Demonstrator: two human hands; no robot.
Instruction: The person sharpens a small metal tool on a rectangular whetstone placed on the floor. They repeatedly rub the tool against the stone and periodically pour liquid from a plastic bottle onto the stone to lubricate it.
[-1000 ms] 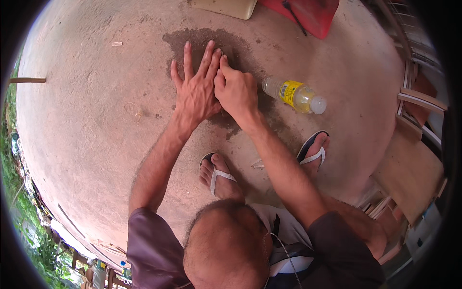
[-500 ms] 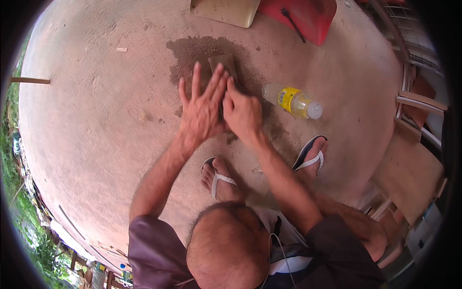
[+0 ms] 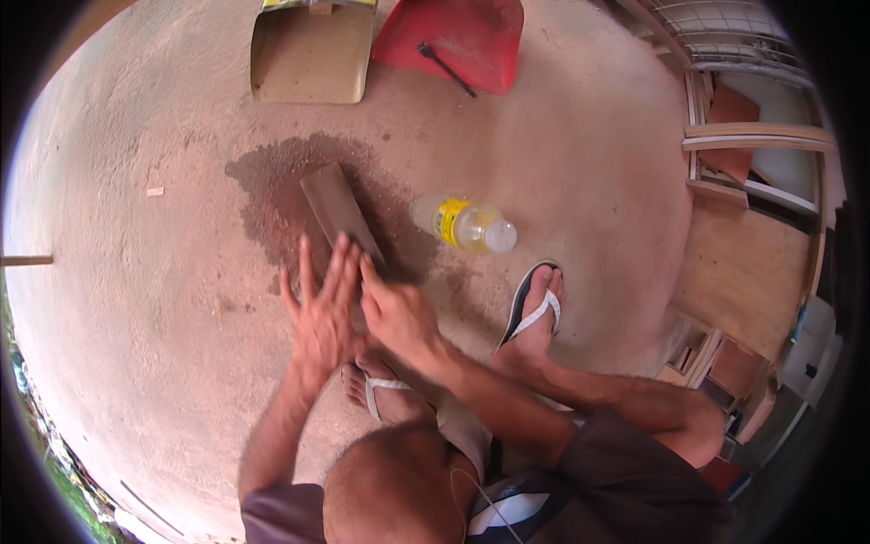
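Note:
A long grey-brown rectangular block point(image 3: 341, 207), like a sharpening stone, lies on a dark wet patch point(image 3: 267, 186) of the floor. My left hand point(image 3: 323, 319) is at the block's near end with its fingers stretched out and the fingertips pointing onto it. Close against it, my right hand point(image 3: 399, 314) is curled closed with the thumb side toward the block; whatever it grips is hidden under the hands. A clear plastic bottle point(image 3: 471, 227) with a yellow label and white cap lies on its side, right of the block.
Beyond the wet patch sit a tan dustpan point(image 3: 313, 63) and a red dustpan point(image 3: 480, 45), with a thin black tool point(image 3: 446, 69) in the red one. My feet in flip-flops point(image 3: 535, 308) flank the work. Wooden frames and boards point(image 3: 743, 263) stand at the right.
Both hands have slid back toward me along the block, uncovering most of its top. The whole view has shifted, so the floor things appear farther left and lower.

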